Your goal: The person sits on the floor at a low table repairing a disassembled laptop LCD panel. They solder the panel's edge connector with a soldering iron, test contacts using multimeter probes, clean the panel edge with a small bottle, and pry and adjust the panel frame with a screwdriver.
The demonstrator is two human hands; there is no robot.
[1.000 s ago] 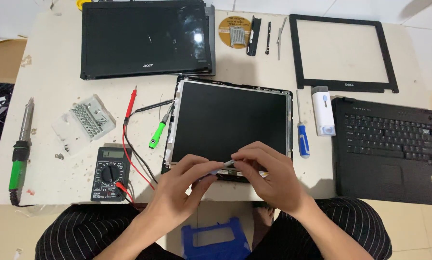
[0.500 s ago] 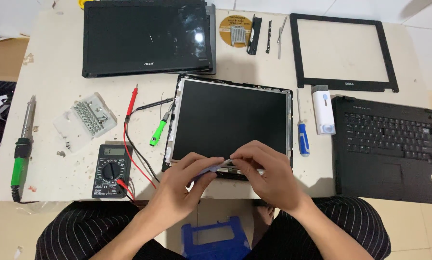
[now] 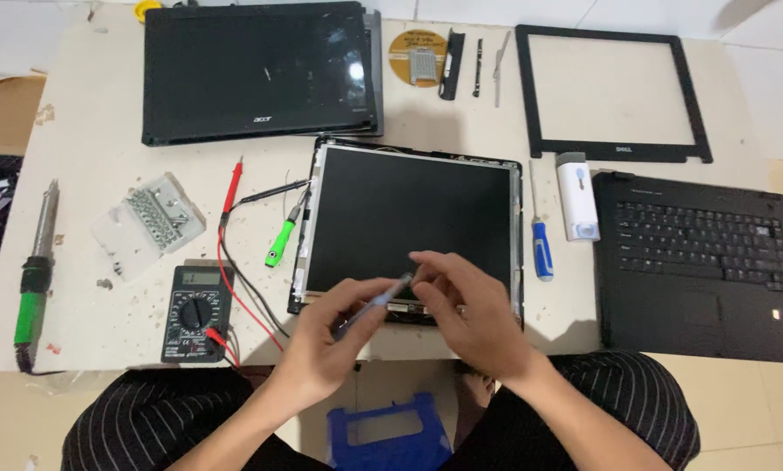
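Both hands lifted off panel edge | left hand [image 3: 326, 344] grips screwdriver [image 3: 376, 303] | right hand [image 3: 470, 318] pinches its tip above LCD panel [image 3: 409, 218]

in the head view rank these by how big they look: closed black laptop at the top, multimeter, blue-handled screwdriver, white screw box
1. closed black laptop, by far the largest
2. multimeter and white screw box: look about alike, too close to rank
3. blue-handled screwdriver, the slimmest and smallest
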